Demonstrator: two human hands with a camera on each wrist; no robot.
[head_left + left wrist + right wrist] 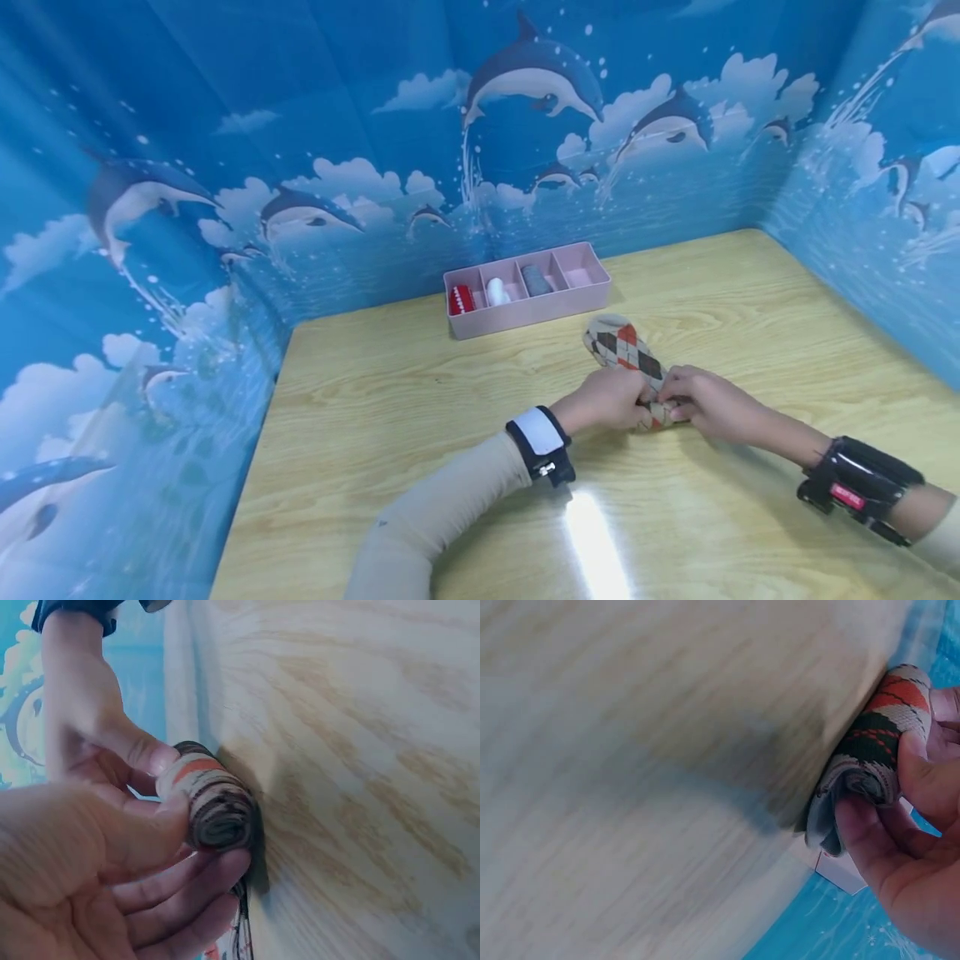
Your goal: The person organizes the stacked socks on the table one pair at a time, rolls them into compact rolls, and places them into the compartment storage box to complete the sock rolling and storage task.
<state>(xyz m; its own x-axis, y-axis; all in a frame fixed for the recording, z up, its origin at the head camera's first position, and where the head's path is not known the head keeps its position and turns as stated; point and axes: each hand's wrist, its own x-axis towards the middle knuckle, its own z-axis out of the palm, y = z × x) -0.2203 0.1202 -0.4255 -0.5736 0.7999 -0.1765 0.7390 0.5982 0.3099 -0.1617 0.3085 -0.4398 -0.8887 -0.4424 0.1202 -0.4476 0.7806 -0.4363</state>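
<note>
An argyle sock (pixel 628 350) in beige, black and red lies on the table, its near end rolled up. My left hand (pixel 611 398) holds the left side of the roll, and my right hand (pixel 712 403) pinches its right side. In the left wrist view the rolled sock (pixel 217 799) shows its spiral end between the thumb and fingers of my left hand (pixel 67 862). The right wrist view has the thumb and fingers of my right hand (pixel 907 847) around the other end of the sock roll (pixel 877 735), where the grey inside shows.
Behind the hands stands a pink divided box (pixel 532 313). Its compartments hold a red-and-white rolled item (pixel 461 299), a white one (pixel 497 292) and a grey one (pixel 536 280). A blue dolphin-print curtain (pixel 360 125) borders the wooden table (pixel 375 400).
</note>
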